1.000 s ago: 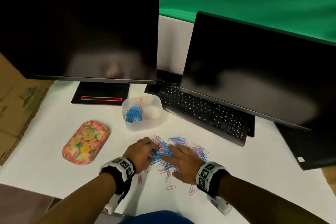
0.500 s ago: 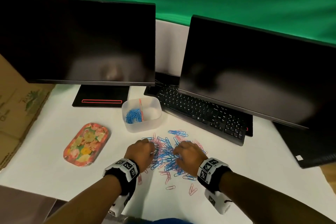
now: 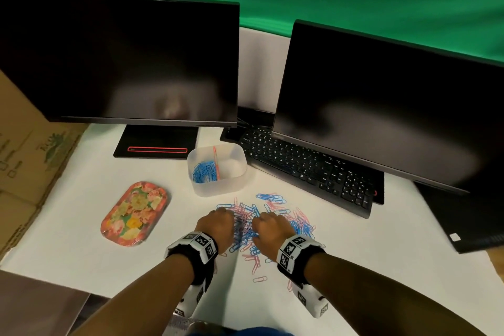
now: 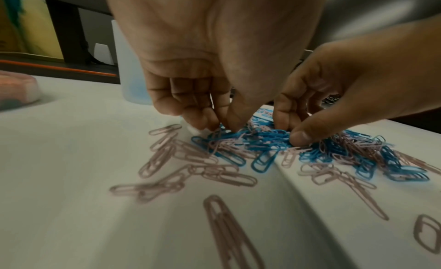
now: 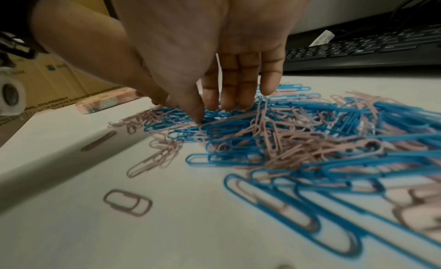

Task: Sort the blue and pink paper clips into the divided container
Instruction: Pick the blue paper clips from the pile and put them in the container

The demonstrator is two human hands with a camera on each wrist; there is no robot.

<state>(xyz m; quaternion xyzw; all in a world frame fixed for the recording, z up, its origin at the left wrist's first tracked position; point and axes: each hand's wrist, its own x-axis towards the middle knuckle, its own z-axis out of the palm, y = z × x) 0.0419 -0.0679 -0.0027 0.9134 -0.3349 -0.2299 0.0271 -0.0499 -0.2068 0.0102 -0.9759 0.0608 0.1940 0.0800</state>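
- Your way from the clip pile (image 3: 268,222) to the divided container (image 3: 217,169) is short bare table (image 3: 68,240).
- The keyboard (image 3: 305,169) and the right monitor (image 3: 381,106) overhanging it hem you in on the right.
- The floral tin (image 3: 133,214) sits well off left.
- The left monitor's base (image 3: 156,142) stands just behind the container.

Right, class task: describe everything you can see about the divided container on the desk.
The container is a small translucent white tub, plastic by the look of it, with rounded corners, standing upright and open on the white desk. A pink divider splits it in two. The left half holds blue clips; the right looks empty. It stands between the monitor stand and the keyboard, beyond the loose pile. Neither hand touches it.
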